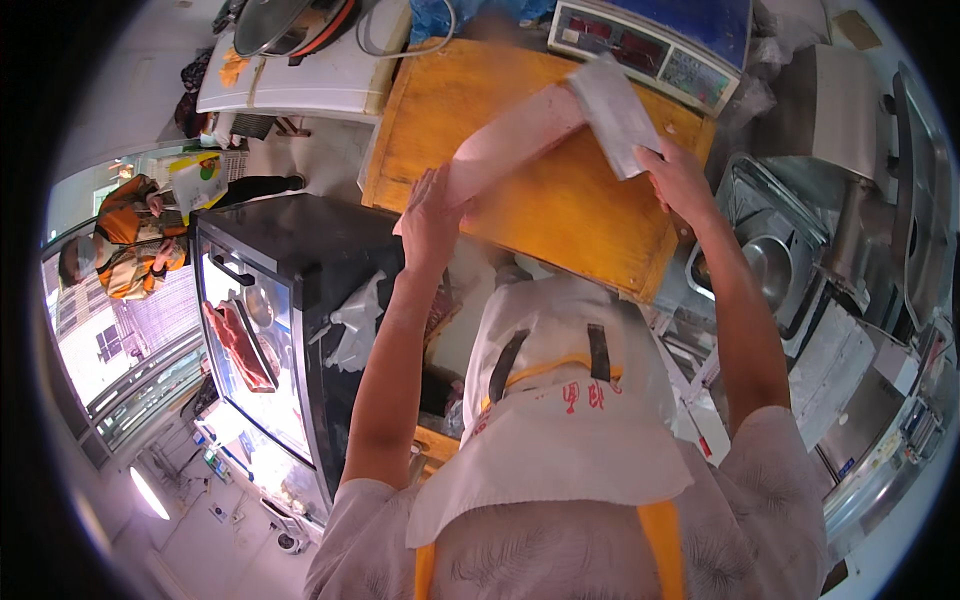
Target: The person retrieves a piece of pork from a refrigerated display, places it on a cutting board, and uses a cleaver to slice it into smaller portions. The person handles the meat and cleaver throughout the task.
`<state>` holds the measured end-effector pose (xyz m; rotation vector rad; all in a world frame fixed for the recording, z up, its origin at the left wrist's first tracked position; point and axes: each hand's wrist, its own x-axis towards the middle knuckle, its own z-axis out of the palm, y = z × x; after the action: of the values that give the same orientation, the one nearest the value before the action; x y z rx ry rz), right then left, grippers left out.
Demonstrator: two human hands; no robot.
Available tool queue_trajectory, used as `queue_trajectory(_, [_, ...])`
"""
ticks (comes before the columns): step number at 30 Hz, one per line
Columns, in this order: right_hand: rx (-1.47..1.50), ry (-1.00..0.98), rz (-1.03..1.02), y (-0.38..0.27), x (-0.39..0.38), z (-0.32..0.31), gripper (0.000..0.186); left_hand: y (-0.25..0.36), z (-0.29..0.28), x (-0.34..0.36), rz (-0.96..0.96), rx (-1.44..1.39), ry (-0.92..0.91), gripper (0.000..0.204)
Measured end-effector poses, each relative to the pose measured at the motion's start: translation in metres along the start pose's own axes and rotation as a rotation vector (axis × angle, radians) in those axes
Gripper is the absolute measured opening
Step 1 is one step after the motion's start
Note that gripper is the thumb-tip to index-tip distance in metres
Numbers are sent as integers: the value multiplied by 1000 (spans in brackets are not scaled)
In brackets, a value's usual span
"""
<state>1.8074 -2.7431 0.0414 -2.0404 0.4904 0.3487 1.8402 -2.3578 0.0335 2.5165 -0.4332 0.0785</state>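
A long, pale pink slab of meat (515, 142) lies slantwise over a wooden cutting board (575, 225). My left hand (432, 215) is closed round its near left end. In my right hand (682, 185) is a cleaver (612, 112), gripped by the handle at the board's right side. The broad grey blade tilts up toward the far left, and its far part meets or overlaps the far right end of the meat. Whether the edge has entered the meat cannot be made out. The fingers of my left hand are partly hidden.
A blue-and-white scale (655, 50) stands at the board's far edge. On the right is a metal sink (768, 268). A black display case (300, 250) with meat (240, 345) behind glass stands left. A pan (285, 25) sits far left. Another person (130, 240) is beyond the case.
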Motion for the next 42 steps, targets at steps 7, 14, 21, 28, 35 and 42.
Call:
queue_trajectory(7, [-138, 85, -337, -2, -24, 28, 40, 5, 2, 4, -24, 44, -69, 61])
queue_trajectory(14, [-108, 178, -315, 14, -22, 5, 42, -40, 16, -4, 68, 187, -80, 61])
queue_trajectory(21, [-126, 173, -262, 33, -19, 3, 37, 12, -11, 8, -136, 21, -215, 61])
queue_trajectory(28, [-104, 210, -289, 22, -28, 8, 37, 11, -23, 34, -235, -162, -263, 65])
queue_trajectory(35, [-123, 244, -277, 9, -25, 21, 38, -7, -31, 27, -171, -98, -255, 63])
queue_trajectory(42, [42, -87, -93, -48, 12, 11, 37, -52, -26, 24, -10, -42, -147, 66])
